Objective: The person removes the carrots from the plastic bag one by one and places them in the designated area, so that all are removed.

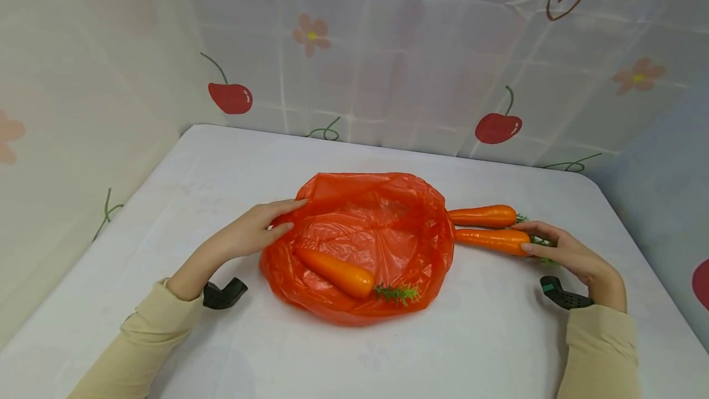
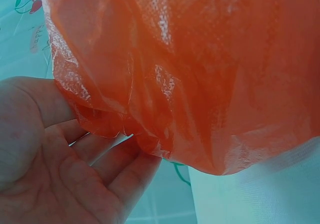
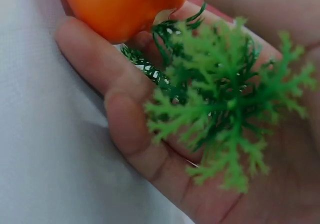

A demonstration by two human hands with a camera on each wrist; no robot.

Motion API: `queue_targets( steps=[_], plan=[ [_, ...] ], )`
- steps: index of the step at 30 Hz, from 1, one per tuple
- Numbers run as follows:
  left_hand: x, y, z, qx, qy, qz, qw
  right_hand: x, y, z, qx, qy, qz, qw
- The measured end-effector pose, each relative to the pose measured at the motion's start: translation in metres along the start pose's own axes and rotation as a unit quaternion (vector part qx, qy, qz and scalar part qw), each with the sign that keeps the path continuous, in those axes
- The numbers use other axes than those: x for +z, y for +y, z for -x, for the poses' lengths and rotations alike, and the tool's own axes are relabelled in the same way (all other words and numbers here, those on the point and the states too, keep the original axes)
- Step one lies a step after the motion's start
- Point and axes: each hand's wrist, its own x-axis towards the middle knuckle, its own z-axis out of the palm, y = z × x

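Note:
A red plastic bag point(image 1: 382, 226) lies opened wide on the table. One carrot point(image 1: 338, 273) rests in its near part, green leaves toward the right. My left hand point(image 1: 257, 226) holds the bag's left rim between thumb and fingers; the left wrist view shows the thin bag point(image 2: 200, 83) against the fingers of that hand point(image 2: 65, 159). To the right of the bag, two more carrots lie side by side, tips at its edge. My right hand point(image 1: 567, 251) grips the nearer carrot point(image 1: 493, 241) by its leafy end; the farther carrot point(image 1: 483, 216) lies just behind. In the right wrist view, green leaves point(image 3: 230, 103) cover part of the palm.
Everything lies on a white-covered table point(image 1: 432, 356). A patterned curtain point(image 1: 388, 66) with cherries and flowers hangs behind and at the sides. Each wrist carries a black camera mount, the left one point(image 1: 224, 294) near the bag and the right one point(image 1: 565, 294) below the carrots.

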Motion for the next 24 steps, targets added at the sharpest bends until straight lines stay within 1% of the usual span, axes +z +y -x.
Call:
queue_targets(
  steps=[3,11,24],
  plan=[
    [0.0,0.0,0.0,-0.001,0.001,0.0,1.0,-0.001,-0.002,-0.001,-0.002,0.004,0.015,0.9999],
    [0.0,-0.001,0.0,-0.001,0.001,0.0,1.0,-0.004,-0.018,0.003,-0.006,0.016,0.098,0.9951],
    [-0.001,0.001,0.0,-0.003,0.0,-0.005,1.0,-0.009,-0.034,0.006,-0.019,0.021,0.15,0.9883]
  ],
)
